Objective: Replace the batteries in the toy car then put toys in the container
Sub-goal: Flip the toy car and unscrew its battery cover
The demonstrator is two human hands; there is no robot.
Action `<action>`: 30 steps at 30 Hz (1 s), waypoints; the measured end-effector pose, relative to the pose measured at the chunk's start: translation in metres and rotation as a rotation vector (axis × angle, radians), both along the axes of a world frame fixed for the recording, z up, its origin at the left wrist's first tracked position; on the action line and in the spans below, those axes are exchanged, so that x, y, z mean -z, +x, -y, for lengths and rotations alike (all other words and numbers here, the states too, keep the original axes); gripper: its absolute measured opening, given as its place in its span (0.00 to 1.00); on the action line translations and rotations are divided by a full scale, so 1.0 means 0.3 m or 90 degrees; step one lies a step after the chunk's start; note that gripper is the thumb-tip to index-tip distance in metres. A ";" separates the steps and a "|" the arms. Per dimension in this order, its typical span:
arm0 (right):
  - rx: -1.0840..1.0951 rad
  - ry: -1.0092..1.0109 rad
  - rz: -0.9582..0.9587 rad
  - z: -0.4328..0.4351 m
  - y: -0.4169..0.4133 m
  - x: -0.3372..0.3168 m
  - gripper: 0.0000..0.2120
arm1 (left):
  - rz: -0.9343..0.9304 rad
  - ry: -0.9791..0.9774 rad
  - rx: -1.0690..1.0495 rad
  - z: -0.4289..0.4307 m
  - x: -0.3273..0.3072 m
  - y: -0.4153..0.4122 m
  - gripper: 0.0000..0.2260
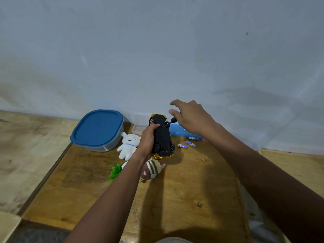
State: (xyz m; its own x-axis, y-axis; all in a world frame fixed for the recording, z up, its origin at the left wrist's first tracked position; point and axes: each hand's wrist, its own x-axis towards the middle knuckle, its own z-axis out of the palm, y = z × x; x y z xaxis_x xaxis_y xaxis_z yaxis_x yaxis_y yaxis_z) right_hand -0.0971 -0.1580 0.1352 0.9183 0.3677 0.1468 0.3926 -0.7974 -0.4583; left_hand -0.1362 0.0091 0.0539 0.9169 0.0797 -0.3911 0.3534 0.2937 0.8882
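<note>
Head view shows the toy car (163, 135) held up off the wooden table (184, 190), turned so that its black underside faces the camera, with its gold body showing at both ends. The left hand (149, 139) grasps it from the left side, with fingers curled over the edge of the chassis and the forearm rising from the lower left. A screwdriver (169, 122) slants down to the left, its tip touching the underside near the car's far end. Its black handle runs up under the right hand (191, 118), which hovers just right of and above the car, with thumb and forefinger stretched forward. The other fingers are hidden, so I cannot tell whether this hand is clenched on the handle. The right forearm crosses in from the lower right.

Three batteries (182, 146) lie on the table just right of the car, in front of a blue box (178, 130). The container (98, 130), with its blue lid on, stands to the left against the wall. A white plush toy (128, 144) lies between it and the left hand, and a striped plush toy (154, 168) lies below the car.
</note>
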 end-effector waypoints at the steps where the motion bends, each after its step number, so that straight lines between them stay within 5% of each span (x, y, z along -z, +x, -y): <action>1: 0.003 0.014 0.004 -0.002 -0.001 -0.001 0.20 | -0.001 0.000 0.000 0.002 0.001 0.000 0.13; 6: -0.065 0.115 -0.031 -0.007 -0.008 -0.021 0.28 | -0.003 -0.011 -0.012 -0.005 -0.003 0.006 0.12; 14: 0.005 0.030 0.029 -0.010 0.012 0.006 0.20 | 0.003 -0.006 -0.001 -0.007 0.000 0.008 0.13; 18: -0.079 0.123 -0.032 -0.010 0.008 -0.010 0.31 | -0.002 -0.011 0.004 -0.009 0.002 0.007 0.13; 23: -0.009 -0.022 0.040 -0.009 0.013 0.005 0.21 | 0.000 -0.008 0.017 -0.005 0.006 0.005 0.13; 26: 0.001 0.017 0.042 -0.009 0.008 0.009 0.19 | -0.009 -0.020 0.014 -0.004 0.004 0.002 0.12; 30: -0.072 0.115 -0.042 -0.002 0.002 0.001 0.30 | -0.018 -0.023 0.010 -0.009 0.007 0.000 0.13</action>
